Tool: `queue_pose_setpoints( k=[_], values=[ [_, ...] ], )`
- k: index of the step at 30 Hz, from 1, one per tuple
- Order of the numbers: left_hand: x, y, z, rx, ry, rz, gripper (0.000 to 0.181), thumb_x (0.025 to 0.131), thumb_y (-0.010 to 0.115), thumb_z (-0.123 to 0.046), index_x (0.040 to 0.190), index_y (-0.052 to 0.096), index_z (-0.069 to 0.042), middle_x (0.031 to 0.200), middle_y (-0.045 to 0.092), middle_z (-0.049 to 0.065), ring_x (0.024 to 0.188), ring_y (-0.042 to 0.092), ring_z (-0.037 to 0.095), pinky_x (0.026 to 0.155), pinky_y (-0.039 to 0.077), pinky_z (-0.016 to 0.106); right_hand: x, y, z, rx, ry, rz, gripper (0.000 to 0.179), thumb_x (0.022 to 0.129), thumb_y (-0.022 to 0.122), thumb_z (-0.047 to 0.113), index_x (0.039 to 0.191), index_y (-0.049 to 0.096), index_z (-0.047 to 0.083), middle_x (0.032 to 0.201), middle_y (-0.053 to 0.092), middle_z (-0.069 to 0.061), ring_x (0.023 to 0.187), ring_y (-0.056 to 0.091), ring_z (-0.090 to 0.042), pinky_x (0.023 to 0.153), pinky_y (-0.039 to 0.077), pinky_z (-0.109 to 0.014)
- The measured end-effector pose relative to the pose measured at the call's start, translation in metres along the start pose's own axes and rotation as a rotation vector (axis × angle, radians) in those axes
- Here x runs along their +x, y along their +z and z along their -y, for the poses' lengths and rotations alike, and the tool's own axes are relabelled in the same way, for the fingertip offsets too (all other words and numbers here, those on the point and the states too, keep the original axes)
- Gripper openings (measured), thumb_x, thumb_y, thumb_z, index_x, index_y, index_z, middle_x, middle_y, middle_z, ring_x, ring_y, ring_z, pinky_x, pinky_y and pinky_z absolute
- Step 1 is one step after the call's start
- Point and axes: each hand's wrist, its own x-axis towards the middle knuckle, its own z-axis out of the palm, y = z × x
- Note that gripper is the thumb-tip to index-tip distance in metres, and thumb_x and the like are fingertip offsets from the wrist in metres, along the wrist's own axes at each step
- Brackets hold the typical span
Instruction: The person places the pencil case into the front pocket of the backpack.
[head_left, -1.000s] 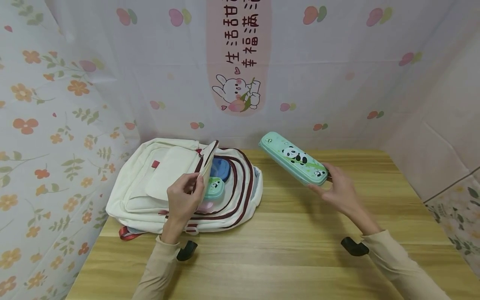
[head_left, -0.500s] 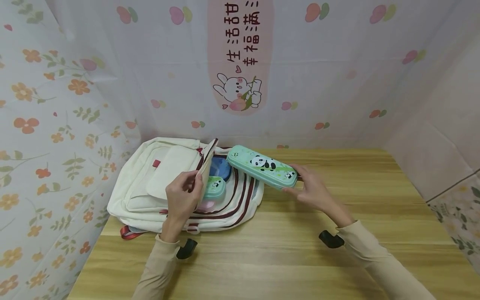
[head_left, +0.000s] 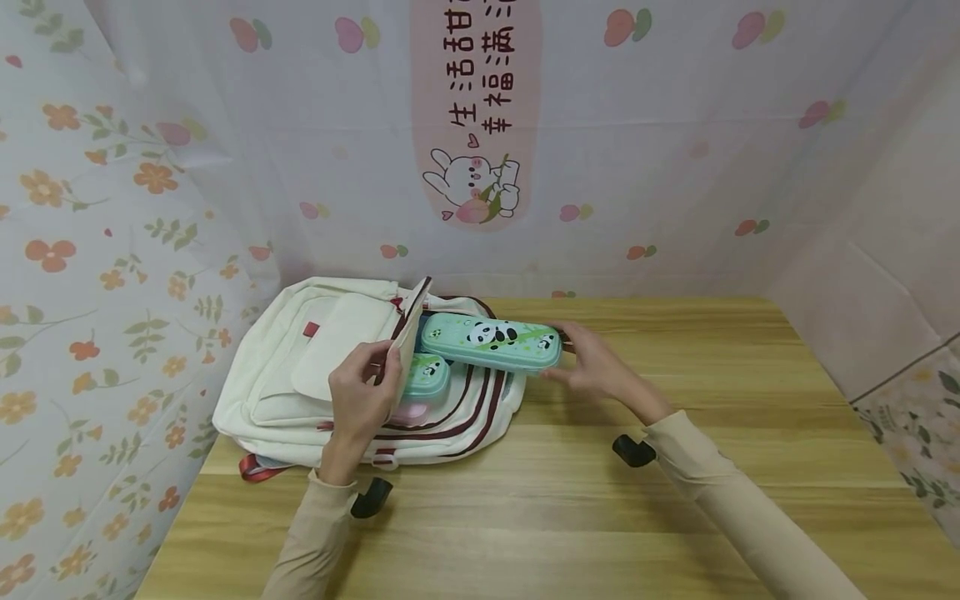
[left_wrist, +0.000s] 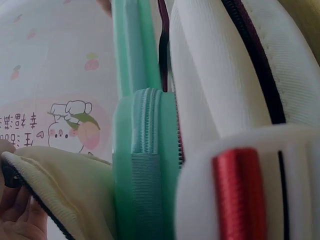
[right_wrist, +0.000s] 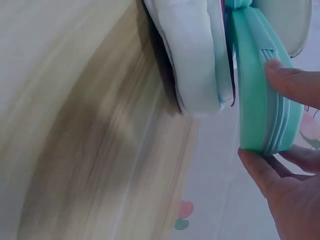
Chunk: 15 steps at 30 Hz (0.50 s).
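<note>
A white backpack (head_left: 277, 383) with dark red zips lies at the left of the table, its compartment unzipped. My left hand (head_left: 363, 387) pinches the edge of the raised flap (left_wrist: 75, 185) and holds it up. In my right hand (head_left: 600, 367) is a long mint-green pencil case (head_left: 495, 340) with pandas on it, gripped at its right end between thumb and fingers. The case's left end reaches into the backpack's opening. Below it, inside the compartment, sits a smaller mint-green panda zip case (head_left: 427, 377). A pink item (head_left: 411, 412) shows under that. The blue item is mostly hidden behind the pencil case.
The wooden table (head_left: 675, 400) extends to the right and front of the backpack. A patterned cloth (head_left: 637, 167) hangs along the back and sides. A red strap loop (head_left: 258, 468) sticks out at the backpack's lower left.
My right hand has carried the pencil case leftward from over the table to the backpack's opening, levelling it and covering most of the blue item. My left hand stays on the flap.
</note>
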Motion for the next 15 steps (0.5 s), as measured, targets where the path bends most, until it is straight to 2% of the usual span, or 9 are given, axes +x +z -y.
queue_pose_setpoints(
  k=[3,5,12,15],
  values=[
    [0.003,-0.002,-0.009,-0.014,0.018,-0.006,0.011,0.083,0.067,0.016,0.092,0.071,0.013,0.077,0.069,0.022,0.061,0.062,0.021,0.060,0.049,0.012,0.006,0.001,-0.001,0.059,0.027,0.005,0.076,0.081,0.084,0.006,0.144,0.043,-0.009,0.141,0.053,-0.027,0.128,0.056,-0.044,0.106,0.049,-0.053],
    [0.005,-0.002,-0.011,-0.025,0.030,-0.015,0.011,0.082,0.066,0.017,0.091,0.071,0.015,0.076,0.069,0.023,0.060,0.063,0.023,0.061,0.049,0.011,0.008,0.001,-0.001,0.066,0.030,0.005,0.076,0.081,0.084,0.008,0.144,0.045,-0.008,0.141,0.054,-0.027,0.127,0.056,-0.044,0.105,0.049,-0.053],
    [0.007,-0.003,0.010,-0.070,0.027,-0.004,0.010,0.087,0.068,0.010,0.095,0.074,0.008,0.080,0.071,0.019,0.066,0.062,0.015,0.067,0.049,0.007,0.019,0.002,-0.003,0.047,-0.019,0.023,0.076,0.083,0.082,0.006,0.148,0.044,-0.006,0.143,0.049,-0.027,0.128,0.053,-0.043,0.105,0.049,-0.054],
    [0.009,-0.004,0.015,-0.087,0.035,0.007,0.010,0.089,0.068,0.005,0.097,0.074,0.006,0.081,0.071,0.017,0.068,0.062,0.010,0.067,0.049,0.007,0.026,0.001,-0.001,0.009,-0.037,0.037,0.077,0.084,0.082,0.005,0.149,0.043,-0.006,0.144,0.048,-0.029,0.129,0.053,-0.044,0.106,0.048,-0.054]
  ],
)
